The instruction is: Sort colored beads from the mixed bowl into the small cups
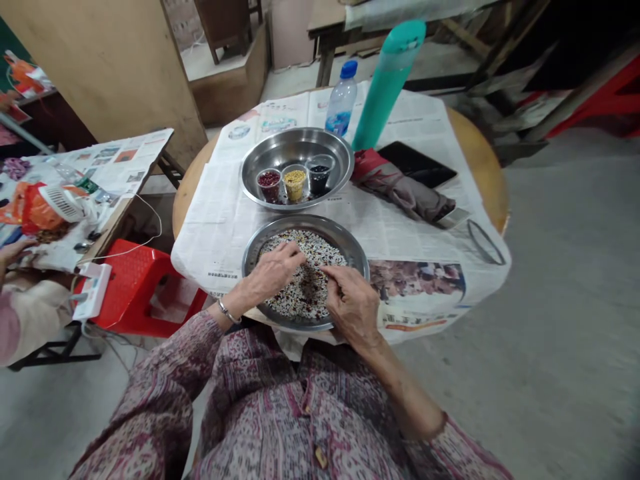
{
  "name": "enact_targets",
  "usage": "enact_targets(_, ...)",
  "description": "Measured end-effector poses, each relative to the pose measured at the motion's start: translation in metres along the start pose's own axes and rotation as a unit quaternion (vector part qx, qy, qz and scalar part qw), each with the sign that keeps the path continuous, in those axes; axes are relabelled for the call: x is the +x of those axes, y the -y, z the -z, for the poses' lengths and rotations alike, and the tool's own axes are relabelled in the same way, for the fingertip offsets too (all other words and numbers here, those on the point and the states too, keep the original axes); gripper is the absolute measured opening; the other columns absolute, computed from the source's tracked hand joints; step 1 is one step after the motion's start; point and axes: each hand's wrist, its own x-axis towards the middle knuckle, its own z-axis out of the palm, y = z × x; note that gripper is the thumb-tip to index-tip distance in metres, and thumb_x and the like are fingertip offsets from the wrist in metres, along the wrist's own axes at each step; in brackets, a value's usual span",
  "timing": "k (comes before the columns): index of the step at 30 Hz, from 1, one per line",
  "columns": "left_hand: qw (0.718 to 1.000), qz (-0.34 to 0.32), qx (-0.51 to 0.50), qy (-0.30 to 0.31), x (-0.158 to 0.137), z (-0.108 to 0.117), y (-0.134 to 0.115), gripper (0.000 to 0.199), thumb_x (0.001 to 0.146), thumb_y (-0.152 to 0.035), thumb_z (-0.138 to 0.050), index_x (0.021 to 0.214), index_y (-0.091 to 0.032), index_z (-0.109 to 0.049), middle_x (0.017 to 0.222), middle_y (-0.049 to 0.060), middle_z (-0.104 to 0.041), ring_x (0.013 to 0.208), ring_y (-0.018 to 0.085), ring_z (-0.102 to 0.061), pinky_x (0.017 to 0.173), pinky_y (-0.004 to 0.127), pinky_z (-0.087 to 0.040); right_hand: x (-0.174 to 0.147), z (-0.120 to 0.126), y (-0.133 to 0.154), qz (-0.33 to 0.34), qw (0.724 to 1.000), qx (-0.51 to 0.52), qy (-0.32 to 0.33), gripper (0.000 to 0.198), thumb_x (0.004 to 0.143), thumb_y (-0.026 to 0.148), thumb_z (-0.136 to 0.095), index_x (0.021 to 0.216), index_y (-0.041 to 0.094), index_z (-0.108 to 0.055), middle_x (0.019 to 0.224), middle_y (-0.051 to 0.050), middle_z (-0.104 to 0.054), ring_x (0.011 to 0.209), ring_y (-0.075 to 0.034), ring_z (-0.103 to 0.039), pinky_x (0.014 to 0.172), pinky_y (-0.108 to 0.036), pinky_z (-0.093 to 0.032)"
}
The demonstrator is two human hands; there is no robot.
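A metal basin in front of me holds mixed grains, mostly white with dark, red and yellow bits. Over its left side, my left hand has its fingers curled together at the grains; whatever is in them is hidden. From the right, my right hand reaches over the rim with thumb and index finger pinched, their contents too small to name. A second metal basin just behind holds three clear cups: one of dark red beans, one of yellow grains, one of black beans.
Newspaper covers the round table. Behind the basins stand a blue-capped bottle and a tall teal container. A folded umbrella and a dark tablet-like object lie right. At left are a red stool and another person's hand.
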Motion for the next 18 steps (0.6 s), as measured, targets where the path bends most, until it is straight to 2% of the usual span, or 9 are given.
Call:
enact_targets(3,0.996,0.079,-0.014,-0.022,-0.016,0.013,0.009,0.024,0.098,-0.023,-0.055,0.121,-0.018,-0.057,0.130,0.011,-0.051,0.118,0.025,-0.050,0.102,0.040,-0.049,0.000,0.000,0.000,-0.004,1.000,-0.001,0.000,0.030,0.088,0.007,-0.048,0.104,0.018,-0.071,0.098,-0.008,-0.076,0.091,-0.021,-0.070,0.085,-0.037,-0.057)
enact_targets(6,0.993,0.110,-0.038,0.028,-0.040,0.022,0.010,0.067,0.083,-0.044,-0.076,0.138,-0.020,-0.045,0.139,0.015,-0.043,0.123,0.034,-0.048,0.099,0.048,-0.051,-0.001,0.000,0.001,-0.008,1.000,0.002,0.003,0.029,0.088,0.007,-0.048,0.103,0.017,-0.071,0.098,-0.008,-0.076,0.090,-0.021,-0.070,0.085,-0.037,-0.057)
enact_targets(7,0.992,0.109,-0.047,0.052,-0.046,0.022,0.008,0.075,0.079,-0.044,-0.080,0.140,-0.021,-0.042,0.138,0.015,-0.043,0.122,0.035,-0.048,0.097,0.049,-0.052,-0.001,0.000,0.001,-0.009,1.000,0.003,0.004,0.029,0.088,0.007,-0.049,0.103,0.017,-0.071,0.098,-0.008,-0.076,0.090,-0.021,-0.070,0.085,-0.038,-0.057)
enact_targets(8,0.991,0.101,-0.059,0.072,-0.051,0.022,0.005,0.075,0.078,-0.041,-0.082,0.139,-0.021,-0.042,0.135,0.015,-0.045,0.120,0.035,-0.050,0.096,0.049,-0.052,-0.001,0.000,0.001,-0.009,1.000,0.003,0.004,0.029,0.088,0.007,-0.049,0.103,0.017,-0.071,0.098,-0.008,-0.076,0.090,-0.022,-0.070,0.086,-0.038,-0.057)
enact_targets(10,0.988,0.081,-0.097,0.088,-0.054,0.017,-0.003,0.055,0.084,-0.030,-0.075,0.131,-0.021,-0.048,0.126,0.011,-0.050,0.112,0.029,-0.055,0.095,0.045,-0.053,-0.001,0.000,0.001,-0.010,1.000,0.005,0.003,0.029,0.088,0.007,-0.049,0.103,0.018,-0.071,0.098,-0.008,-0.076,0.090,-0.022,-0.070,0.086,-0.038,-0.056)
enact_targets(12,0.985,0.060,-0.147,0.073,-0.048,0.008,-0.011,0.033,0.091,-0.017,-0.061,0.122,-0.021,-0.052,0.118,0.008,-0.053,0.105,0.023,-0.058,0.094,0.040,-0.053,-0.001,0.000,0.001,-0.010,1.000,0.012,-0.002,0.030,0.088,0.008,-0.049,0.105,0.019,-0.071,0.098,-0.007,-0.076,0.091,-0.021,-0.070,0.086,-0.038,-0.056)
enact_targets(16,0.979,0.010,-0.204,0.002,-0.019,-0.011,-0.024,0.022,0.093,-0.006,-0.049,0.109,-0.018,-0.058,0.103,0.005,-0.058,0.100,0.019,-0.060,0.094,0.036,-0.052,-0.003,0.000,0.000,-0.014,0.998,0.034,-0.042,0.029,0.092,0.011,-0.049,0.109,0.021,-0.070,0.102,-0.008,-0.074,0.096,-0.021,-0.068,0.088,-0.038,-0.056)
enact_targets(18,0.980,-0.026,-0.195,-0.023,-0.003,-0.015,-0.027,0.018,0.094,-0.009,-0.051,0.108,-0.017,-0.059,0.107,0.006,-0.059,0.104,0.019,-0.059,0.098,0.037,-0.051,-0.005,0.000,-0.001,-0.018,0.997,0.034,-0.060,0.029,0.093,0.013,-0.049,0.112,0.021,-0.070,0.104,-0.009,-0.073,0.099,-0.021,-0.067,0.089,-0.039,-0.056)
